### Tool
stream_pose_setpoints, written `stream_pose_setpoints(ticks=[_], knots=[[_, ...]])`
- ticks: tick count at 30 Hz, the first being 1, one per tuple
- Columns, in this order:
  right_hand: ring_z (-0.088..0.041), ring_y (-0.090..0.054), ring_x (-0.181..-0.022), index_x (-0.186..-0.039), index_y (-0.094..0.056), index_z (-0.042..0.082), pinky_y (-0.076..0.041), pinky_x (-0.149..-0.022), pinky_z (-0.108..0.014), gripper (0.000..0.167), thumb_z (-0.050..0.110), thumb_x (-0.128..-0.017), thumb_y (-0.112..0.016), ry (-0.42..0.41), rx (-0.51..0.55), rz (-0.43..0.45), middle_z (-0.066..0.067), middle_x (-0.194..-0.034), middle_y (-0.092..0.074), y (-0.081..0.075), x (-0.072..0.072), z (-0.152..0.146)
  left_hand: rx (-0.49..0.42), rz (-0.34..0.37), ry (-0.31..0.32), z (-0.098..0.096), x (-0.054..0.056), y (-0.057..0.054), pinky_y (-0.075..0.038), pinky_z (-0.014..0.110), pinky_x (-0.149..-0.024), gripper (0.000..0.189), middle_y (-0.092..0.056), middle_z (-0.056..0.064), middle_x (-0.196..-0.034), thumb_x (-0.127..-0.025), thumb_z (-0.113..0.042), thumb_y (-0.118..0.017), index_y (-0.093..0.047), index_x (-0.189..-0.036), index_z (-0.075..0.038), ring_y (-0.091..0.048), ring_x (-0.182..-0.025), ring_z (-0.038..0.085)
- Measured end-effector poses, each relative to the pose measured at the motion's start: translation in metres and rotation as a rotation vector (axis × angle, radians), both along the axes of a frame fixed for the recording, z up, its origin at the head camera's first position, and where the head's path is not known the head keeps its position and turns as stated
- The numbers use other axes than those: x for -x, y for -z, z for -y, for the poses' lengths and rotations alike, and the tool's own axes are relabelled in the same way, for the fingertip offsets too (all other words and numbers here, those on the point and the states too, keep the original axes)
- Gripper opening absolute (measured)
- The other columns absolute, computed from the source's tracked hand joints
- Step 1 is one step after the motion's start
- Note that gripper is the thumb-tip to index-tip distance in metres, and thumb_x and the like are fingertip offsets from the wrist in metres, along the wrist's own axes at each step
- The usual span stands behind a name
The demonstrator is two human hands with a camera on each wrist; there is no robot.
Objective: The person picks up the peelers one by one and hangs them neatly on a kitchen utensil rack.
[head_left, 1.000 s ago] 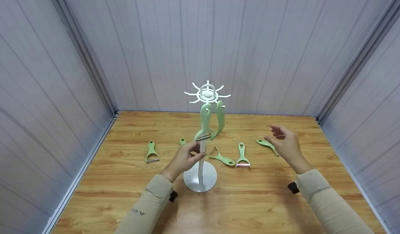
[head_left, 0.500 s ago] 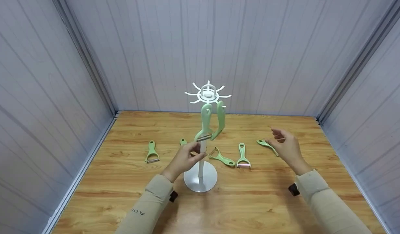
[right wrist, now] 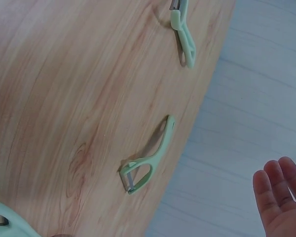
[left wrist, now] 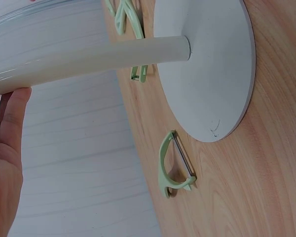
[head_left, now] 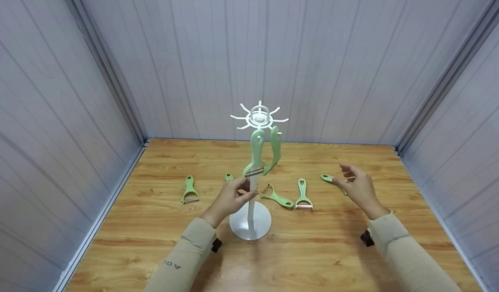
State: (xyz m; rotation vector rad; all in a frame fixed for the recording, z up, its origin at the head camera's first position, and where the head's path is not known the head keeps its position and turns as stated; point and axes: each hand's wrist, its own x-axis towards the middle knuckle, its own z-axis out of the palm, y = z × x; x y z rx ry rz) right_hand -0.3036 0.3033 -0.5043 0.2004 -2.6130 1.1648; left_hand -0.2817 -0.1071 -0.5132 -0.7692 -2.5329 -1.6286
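Note:
My left hand (head_left: 230, 198) holds the white pole (head_left: 251, 211) of a round-based stand, thumb and fingers on either side; in the left wrist view that hand (left wrist: 7, 148) meets the pole's underside. Hooks fan out from the stand's top (head_left: 259, 119). Two light green peelers hang at its front: one peeler (head_left: 256, 150) faces me, the other peeler (head_left: 276, 148) hangs to its right. My right hand (head_left: 359, 188) hovers over the rightmost peeler (head_left: 326, 177), hiding part of it. Its fingers are loosely bent and hold nothing; the right wrist view shows the hand (right wrist: 286, 200) above the table.
More green peelers lie on the wooden table (head_left: 314, 251): a left peeler (head_left: 189, 186), a peeler (head_left: 228, 177) partly behind my left hand, a slanted peeler (head_left: 279, 199) behind the stand, and a peeler (head_left: 302, 192) to its right. Panelled walls (head_left: 249, 61) enclose the table.
My right hand has come slightly lower and nearer the rightmost peeler, covering more of it. The left hand, stand and hanging peelers look almost still.

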Motion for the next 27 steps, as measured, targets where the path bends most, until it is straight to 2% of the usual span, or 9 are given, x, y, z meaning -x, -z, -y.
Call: stream_pose_setpoints(ticks=[8, 13, 22, 27], knots=[[-0.045, -0.064, -0.123, -0.149, -0.058, -0.007, -0.055, -0.105, -0.059, 0.056, 0.013, -0.101, -0.079, -0.008, -0.006, 0.075, -0.030, -0.144, -0.063, 0.005, 0.002, -0.006, 0.006, -0.010, 0.001, 0.000, 0.000, 0.001, -0.062, 0.030, -0.080, 0.020, -0.076, 0.012, -0.108, -0.106, -0.016, -0.073, -0.071, -0.119, -0.001, -0.072, -0.102, 0.024], [-0.048, -0.063, -0.124, -0.150, -0.057, -0.008, -0.054, -0.106, -0.060, 0.057, 0.013, -0.102, -0.078, -0.013, 0.006, 0.089, -0.033, -0.143, -0.061, 0.011, 0.004, -0.009, 0.000, -0.007, 0.017, 0.001, 0.000, 0.001, -0.061, 0.027, -0.080, 0.015, -0.075, 0.010, -0.105, -0.106, -0.016, -0.072, -0.070, -0.115, -0.004, -0.073, -0.102, 0.024], [-0.051, -0.061, -0.126, -0.151, -0.055, -0.008, -0.052, -0.109, -0.061, 0.058, 0.009, -0.101, -0.078, -0.005, 0.008, 0.109, -0.034, -0.145, -0.060, 0.020, 0.007, -0.013, 0.002, -0.009, 0.013, 0.001, 0.000, 0.001, -0.064, 0.033, -0.083, 0.016, -0.077, 0.011, -0.108, -0.106, -0.015, -0.072, -0.071, -0.117, -0.004, -0.074, -0.102, 0.024], [-0.051, -0.062, -0.125, -0.150, -0.056, -0.009, -0.054, -0.106, -0.060, 0.059, 0.012, -0.101, -0.080, -0.002, 0.002, 0.126, -0.036, -0.144, -0.059, 0.026, 0.011, -0.015, -0.003, -0.021, 0.014, 0.000, 0.001, 0.001, -0.062, 0.030, -0.080, 0.019, -0.077, 0.012, -0.107, -0.106, -0.014, -0.072, -0.071, -0.119, 0.000, -0.073, -0.101, 0.025]])
